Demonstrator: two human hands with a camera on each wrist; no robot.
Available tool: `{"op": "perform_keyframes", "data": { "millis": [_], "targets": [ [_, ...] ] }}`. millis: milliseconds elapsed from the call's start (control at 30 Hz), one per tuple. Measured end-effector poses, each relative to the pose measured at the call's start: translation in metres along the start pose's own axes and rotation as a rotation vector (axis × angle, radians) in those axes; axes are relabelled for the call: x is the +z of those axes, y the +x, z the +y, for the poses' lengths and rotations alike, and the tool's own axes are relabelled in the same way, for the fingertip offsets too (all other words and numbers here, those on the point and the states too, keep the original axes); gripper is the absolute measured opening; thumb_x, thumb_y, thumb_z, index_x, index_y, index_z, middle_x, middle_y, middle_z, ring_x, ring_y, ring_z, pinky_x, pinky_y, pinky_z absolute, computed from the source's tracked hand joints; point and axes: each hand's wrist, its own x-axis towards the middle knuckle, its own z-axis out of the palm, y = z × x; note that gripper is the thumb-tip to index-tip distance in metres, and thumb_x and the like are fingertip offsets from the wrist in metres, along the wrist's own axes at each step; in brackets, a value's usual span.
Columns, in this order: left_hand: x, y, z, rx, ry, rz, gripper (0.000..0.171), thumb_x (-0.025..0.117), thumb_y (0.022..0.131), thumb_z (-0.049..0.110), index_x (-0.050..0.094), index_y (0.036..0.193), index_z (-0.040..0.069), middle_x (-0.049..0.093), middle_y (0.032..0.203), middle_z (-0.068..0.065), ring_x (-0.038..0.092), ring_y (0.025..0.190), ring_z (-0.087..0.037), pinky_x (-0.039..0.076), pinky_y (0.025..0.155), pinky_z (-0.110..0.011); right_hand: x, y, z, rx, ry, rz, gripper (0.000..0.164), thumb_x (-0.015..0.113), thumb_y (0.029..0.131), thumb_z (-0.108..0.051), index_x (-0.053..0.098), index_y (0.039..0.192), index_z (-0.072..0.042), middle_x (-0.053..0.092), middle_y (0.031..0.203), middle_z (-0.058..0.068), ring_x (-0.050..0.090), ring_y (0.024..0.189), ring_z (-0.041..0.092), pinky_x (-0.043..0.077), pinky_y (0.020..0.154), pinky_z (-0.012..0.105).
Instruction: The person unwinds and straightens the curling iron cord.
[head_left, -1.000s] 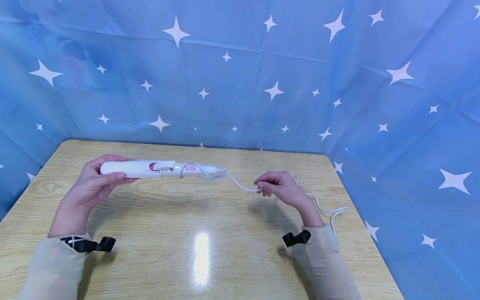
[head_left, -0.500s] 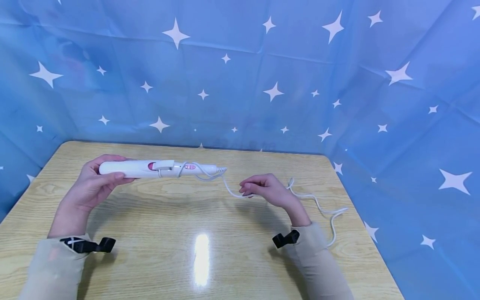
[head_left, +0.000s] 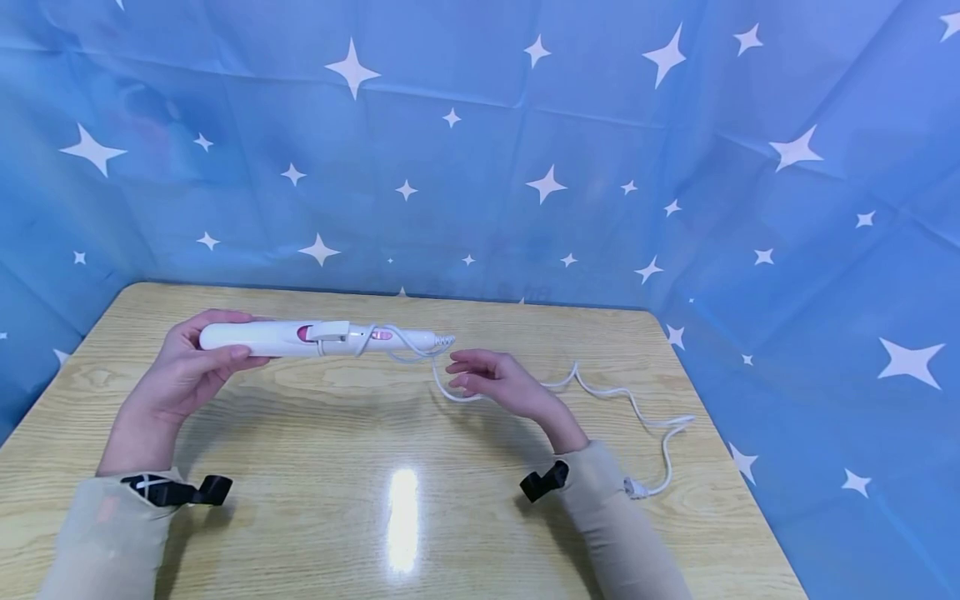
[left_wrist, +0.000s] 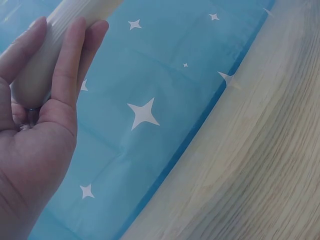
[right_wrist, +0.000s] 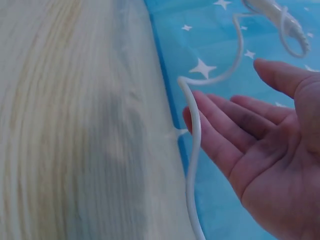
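A white hair iron [head_left: 270,338] with pink details is held level above the table, its cord end pointing right. My left hand [head_left: 183,367] grips its rounded end between thumb and fingers; the left wrist view shows the fingers around that end. A white cord [head_left: 600,392] is looped about the iron's other end and hangs from it past my right hand [head_left: 506,385]. In the right wrist view the right hand's thumb stands apart from its loosely extended fingers, and the cord [right_wrist: 195,135] runs along the fingertips, not pinched.
The wooden table [head_left: 315,500] has a light reflection near its front. At its right side the cord lies in bends and ends in a plug [head_left: 633,489] next to the right sleeve [head_left: 607,500]. A blue star-patterned cloth [head_left: 480,150] rises behind and to the right.
My right hand has moved left toward the iron, its fingers loosening from the cord, which now droops nearer the iron. The plug has come into sight beside the sleeve. The left hand stays put.
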Motion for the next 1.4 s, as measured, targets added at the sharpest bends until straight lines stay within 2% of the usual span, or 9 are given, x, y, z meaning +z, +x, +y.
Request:
{"op": "perform_keyframes", "data": {
  "millis": [367,567,700,767,933,1000,1133,1267,1400],
  "targets": [
    [0.003,0.002,0.000,-0.010,0.031,0.000,0.044,0.044,0.093,-0.029,0.066,0.126,-0.009,0.063,0.127,-0.022,0.065,0.115,-0.031,0.061,0.088,-0.044,0.018,0.016,0.005,-0.041,0.125,0.005,0.052,0.054,0.104,-0.002,0.038,0.154,0.004,0.045,0.154,0.023,0.045,0.141,0.037,0.045,0.115,0.043],
    [0.001,0.002,-0.001,-0.015,0.010,-0.031,0.045,0.043,0.094,-0.029,0.065,0.127,-0.009,0.063,0.129,-0.022,0.065,0.116,-0.032,0.061,0.089,-0.044,0.023,0.019,0.013,-0.046,0.220,-0.025,0.046,0.053,0.103,0.000,0.041,0.147,0.007,0.051,0.144,0.033,0.051,0.133,0.043,0.046,0.113,0.046],
    [0.000,0.001,-0.001,-0.005,0.013,-0.014,0.044,0.043,0.093,-0.030,0.065,0.126,-0.010,0.064,0.128,-0.023,0.065,0.115,-0.032,0.062,0.088,-0.043,0.024,0.018,0.015,-0.019,0.368,-0.029,0.042,0.050,0.105,-0.002,0.042,0.145,0.008,0.051,0.139,0.038,0.058,0.127,0.039,0.047,0.112,0.053],
    [-0.001,0.001,-0.001,-0.006,0.011,-0.017,0.045,0.042,0.093,-0.030,0.065,0.127,-0.010,0.064,0.128,-0.022,0.064,0.116,-0.031,0.061,0.088,-0.043,0.024,0.016,0.016,-0.015,0.454,-0.020,0.036,0.047,0.107,-0.002,0.049,0.142,0.001,0.053,0.136,0.036,0.061,0.123,0.034,0.047,0.111,0.056],
    [-0.003,0.000,0.000,-0.009,0.001,-0.037,0.047,0.040,0.093,-0.031,0.064,0.128,-0.011,0.063,0.129,-0.022,0.063,0.118,-0.031,0.060,0.090,-0.045,0.021,0.011,0.014,-0.033,0.601,-0.018,0.031,0.042,0.109,-0.003,0.063,0.128,-0.016,0.064,0.116,0.015,0.064,0.106,0.024,0.058,0.092,0.037],
    [-0.004,0.001,0.000,-0.009,-0.008,-0.047,0.048,0.039,0.093,-0.032,0.064,0.128,-0.010,0.063,0.130,-0.022,0.063,0.119,-0.031,0.059,0.091,-0.045,0.019,0.009,0.013,-0.049,0.636,-0.033,0.031,0.041,0.109,-0.003,0.066,0.124,-0.015,0.066,0.108,0.006,0.064,0.099,0.019,0.057,0.082,0.028],
    [-0.006,0.001,0.000,-0.015,-0.026,-0.080,0.049,0.038,0.093,-0.032,0.064,0.128,-0.010,0.064,0.131,-0.021,0.064,0.119,-0.031,0.057,0.092,-0.046,0.017,0.006,0.013,-0.085,0.698,-0.076,0.033,0.039,0.109,-0.003,0.069,0.120,-0.013,0.067,0.099,0.004,0.064,0.091,0.016,0.057,0.080,0.028],
    [-0.007,0.001,-0.001,-0.017,-0.027,-0.096,0.049,0.037,0.093,-0.032,0.064,0.127,-0.010,0.063,0.131,-0.021,0.064,0.119,-0.031,0.057,0.092,-0.046,0.018,0.004,0.011,-0.086,0.680,-0.065,0.032,0.040,0.109,-0.002,0.069,0.116,-0.013,0.063,0.093,0.002,0.060,0.083,0.015,0.056,0.076,0.027],
    [-0.008,-0.001,-0.001,-0.016,-0.039,-0.095,0.049,0.036,0.093,-0.032,0.064,0.127,-0.011,0.063,0.131,-0.021,0.064,0.118,-0.031,0.057,0.092,-0.046,0.018,0.002,0.007,-0.079,0.594,0.043,0.034,0.042,0.106,0.004,0.070,0.107,-0.016,0.061,0.091,0.000,0.051,0.073,0.013,0.048,0.067,0.023]
  ]
}}
